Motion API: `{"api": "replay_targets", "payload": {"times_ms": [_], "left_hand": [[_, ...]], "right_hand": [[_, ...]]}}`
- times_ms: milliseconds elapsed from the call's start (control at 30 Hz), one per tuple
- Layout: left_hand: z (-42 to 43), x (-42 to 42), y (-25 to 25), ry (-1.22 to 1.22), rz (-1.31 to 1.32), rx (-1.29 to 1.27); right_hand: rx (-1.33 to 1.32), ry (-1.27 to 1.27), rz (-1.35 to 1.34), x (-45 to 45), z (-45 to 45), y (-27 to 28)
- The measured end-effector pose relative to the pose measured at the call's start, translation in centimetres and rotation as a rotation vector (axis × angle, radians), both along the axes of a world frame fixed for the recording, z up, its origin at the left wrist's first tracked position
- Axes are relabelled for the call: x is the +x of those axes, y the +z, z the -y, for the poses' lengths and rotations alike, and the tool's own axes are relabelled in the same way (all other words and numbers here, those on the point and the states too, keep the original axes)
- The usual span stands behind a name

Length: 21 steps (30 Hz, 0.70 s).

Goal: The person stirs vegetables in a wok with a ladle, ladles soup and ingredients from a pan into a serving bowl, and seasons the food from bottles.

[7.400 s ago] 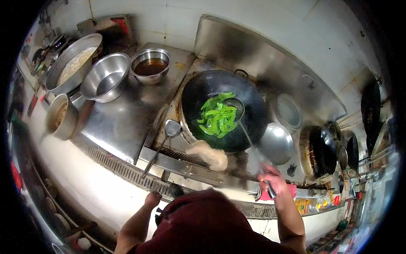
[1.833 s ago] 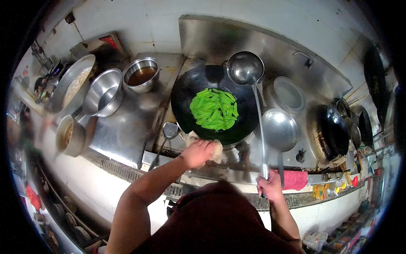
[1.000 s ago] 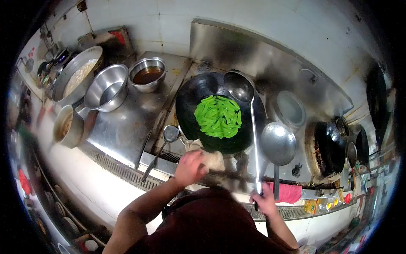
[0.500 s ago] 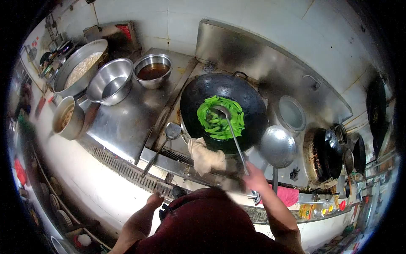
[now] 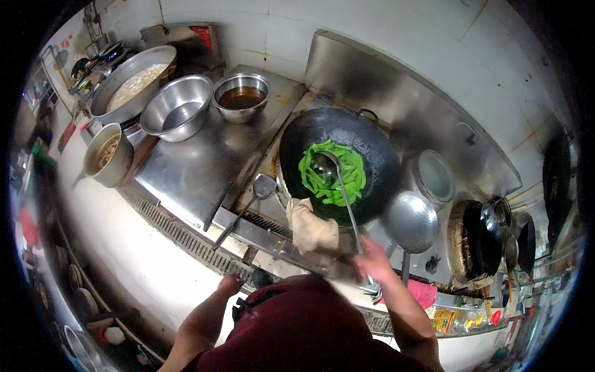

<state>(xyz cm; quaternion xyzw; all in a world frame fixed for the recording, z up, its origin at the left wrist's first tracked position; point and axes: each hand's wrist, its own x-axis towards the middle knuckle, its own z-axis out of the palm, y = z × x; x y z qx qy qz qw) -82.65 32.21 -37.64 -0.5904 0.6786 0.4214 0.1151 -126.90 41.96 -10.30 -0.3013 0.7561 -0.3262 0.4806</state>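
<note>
My right hand is closed around the handle of a long metal ladle. The ladle's bowl rests among bright green, long flat vegetable pieces in a large black wok. Low by the stove's front edge, my left hand looks curled closed; what it holds, if anything, is hidden. A beige cloth hangs over the wok's near rim. To the left of it lies a wok spatula, its handle pointing toward me.
Left of the wok stand a steel bowl of brown liquid, a steel basin, a wide pan and a pot. To the right are a perforated skimmer, a round metal pot, a dark wok and a pink cloth.
The ladle's bowl has turned and shifted within the green pieces, with my right hand still on its handle. The whole view has shifted slightly; my left hand stays low at the front.
</note>
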Motion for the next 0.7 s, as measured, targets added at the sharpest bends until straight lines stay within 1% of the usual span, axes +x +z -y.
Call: {"api": "replay_targets", "payload": {"times_ms": [33,67,100,133,167,200,233,267,300,333,367,400,467,500,567,600,633,700], "left_hand": [[0.3,-0.8,0.8,-0.044,-0.004,0.028],[0.6,-1.3,1.6,-0.089,-0.007,0.057],[0.7,-1.5,1.8,-0.132,-0.012,0.085],[0.4,-0.9,-0.7,-0.126,-0.014,0.084],[-0.2,0.6,-5.8,-0.185,-0.053,-0.02],[-1.0,2.1,-9.5,-0.247,-0.091,-0.123],[-1.7,3.4,-11.2,-0.248,-0.091,-0.122],[-2.2,4.4,-12.4,-0.302,-0.046,-0.095],[-2.2,4.9,-12.9,-0.358,-0.002,-0.069],[-1.5,1.2,0.0,-0.132,0.124,0.111],[-1.7,1.6,-0.5,-0.135,0.125,0.11],[-2.2,2.6,-1.5,-0.115,0.125,0.095],[-2.4,3.1,-0.7,-0.079,0.108,0.037],[-2.3,3.1,-0.2,-0.08,0.109,0.036],[-1.7,2.6,1.6,-0.109,0.076,0.031],[-1.6,2.4,1.5,-0.109,0.075,0.002],[-1.2,2.2,1.4,-0.108,0.074,0.001],[-0.7,1.6,0.9,-0.225,0.087,0.052]], "right_hand": [[0.0,0.002,0.001,-0.8,-0.4,-2.4],[-0.168,0.128,-0.46,-2.1,-1.2,-5.9],[-0.169,0.118,-0.517,-2.3,-1.4,-5.9],[-0.169,0.106,-0.574,-2.5,-1.6,-6.1],[-0.169,0.113,-0.575,-1.7,-1.5,-3.4],[-0.151,0.036,-0.403,-0.8,-1.5,-0.7],[-0.133,-0.043,-0.232,-0.3,-1.7,1.1],[-0.154,-0.083,-0.126,-0.1,-2.2,1.6],[-0.155,-0.089,-0.125,-0.2,-2.8,1.9],[-0.126,-0.08,0.001,-0.5,-3.5,2.1],[-0.097,-0.068,0.128,-0.7,-3.9,2.2],[-0.097,-0.07,0.129,-0.7,-4.0,2.2],[-0.069,-0.076,0.318,-0.6,-4.1,2.3],[-0.07,-0.077,0.319,-0.5,-3.9,1.8],[-0.074,0.001,-0.037,-0.4,-3.4,-0.4],[-0.074,-0.001,-0.037,-0.9,-3.6,-2.1],[-0.233,0.115,-0.418,-1.0,-3.5,-2.9],[-0.397,0.245,-0.798,-1.7,-3.9,-3.5]]}}
